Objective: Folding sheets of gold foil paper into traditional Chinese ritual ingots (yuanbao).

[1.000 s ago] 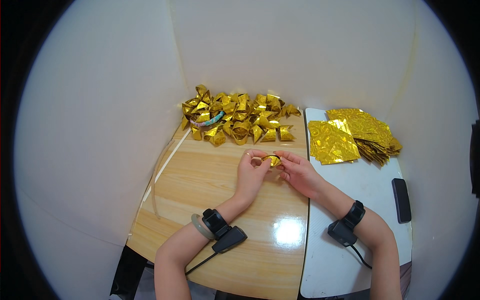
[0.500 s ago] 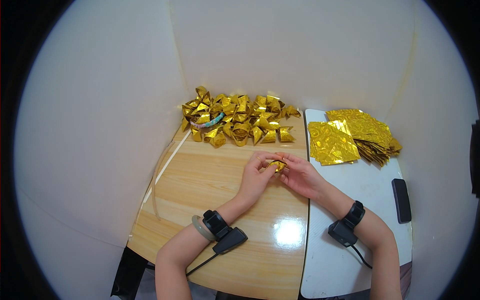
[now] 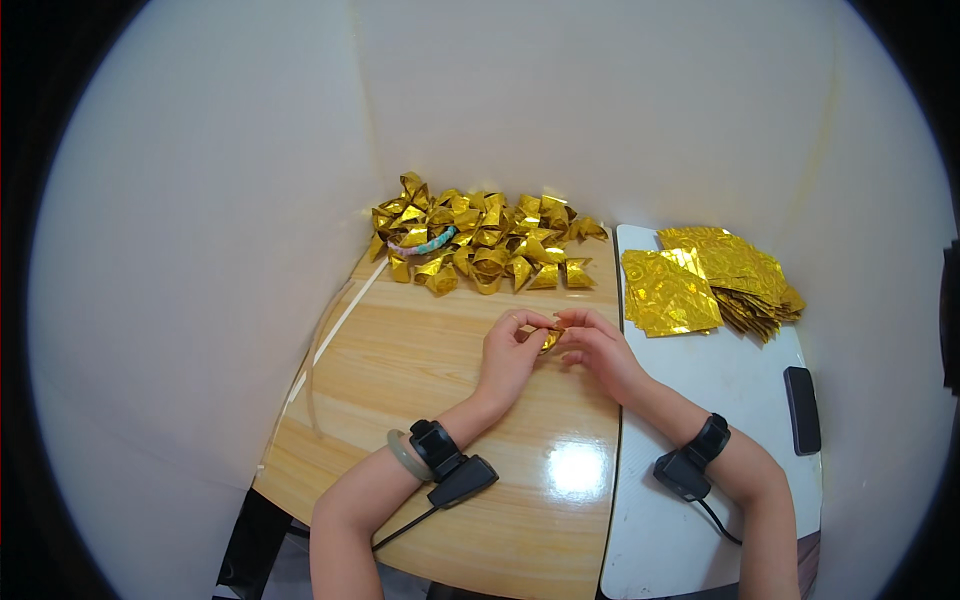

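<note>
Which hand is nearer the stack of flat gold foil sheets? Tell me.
Right. The right hand sits just left of the stack of flat gold foil sheets; the left hand lies farther left, beyond the small gold piece both pinch.

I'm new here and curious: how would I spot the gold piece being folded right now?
Start at the wooden table. Before its far heap of folded gold pieces, the left hand and right hand meet. The small gold piece pinched between them is the only one held.

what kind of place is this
Likely a small paper-folding workstation: a wooden table boxed in by white walls, a heap of folded gold pieces, and a stack of gold foil sheets.
</note>
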`<state>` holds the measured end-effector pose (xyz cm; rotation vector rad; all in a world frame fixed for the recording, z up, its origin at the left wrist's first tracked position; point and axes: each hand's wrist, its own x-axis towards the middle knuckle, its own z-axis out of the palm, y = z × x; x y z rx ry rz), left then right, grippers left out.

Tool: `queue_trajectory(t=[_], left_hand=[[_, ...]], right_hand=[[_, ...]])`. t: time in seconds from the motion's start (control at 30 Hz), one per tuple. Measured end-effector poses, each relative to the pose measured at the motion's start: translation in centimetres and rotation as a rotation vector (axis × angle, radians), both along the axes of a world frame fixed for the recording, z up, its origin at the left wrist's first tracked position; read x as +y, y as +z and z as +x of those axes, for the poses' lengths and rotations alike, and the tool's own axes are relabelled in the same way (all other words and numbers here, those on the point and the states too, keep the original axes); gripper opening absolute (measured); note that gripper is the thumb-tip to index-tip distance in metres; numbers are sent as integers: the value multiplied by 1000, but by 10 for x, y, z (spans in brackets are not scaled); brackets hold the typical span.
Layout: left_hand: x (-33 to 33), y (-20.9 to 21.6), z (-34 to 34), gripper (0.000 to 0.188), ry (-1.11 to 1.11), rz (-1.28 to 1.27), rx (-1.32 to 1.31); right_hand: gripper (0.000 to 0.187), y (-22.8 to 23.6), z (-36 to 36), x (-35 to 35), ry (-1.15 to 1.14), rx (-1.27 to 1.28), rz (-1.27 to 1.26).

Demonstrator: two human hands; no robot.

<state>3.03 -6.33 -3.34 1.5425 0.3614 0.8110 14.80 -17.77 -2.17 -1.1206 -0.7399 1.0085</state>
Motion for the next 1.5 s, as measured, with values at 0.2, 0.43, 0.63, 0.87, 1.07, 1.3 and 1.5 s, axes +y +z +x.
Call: queue_trajectory(t=[0.2, 0.43, 0.63, 0.87, 1.07, 1.3, 1.5], left_hand=[[4, 1, -3, 14, -114, -55, 139], [5, 9, -5, 32, -324, -754, -155], [3, 10, -4, 33, -417, -626, -82], [1, 3, 1, 32, -233, -260, 160], [-1, 7, 0, 25, -215, -341, 146], [-1, 3, 1, 30, -181, -409, 79], [1, 0, 3, 28, -228, -229, 47]], right_hand=[[37, -8, -1, 3, -32, -574, 19], [35, 0, -1, 0, -93, -514, -81], [27, -4, 1, 0, -207, -599, 98], [29, 0, -3, 0, -166, -578, 65], [31, -3, -2, -1, -121, -484, 143], [33, -3, -4, -1, -142, -517, -75], [35, -4, -1, -1, -177, -628, -44]])
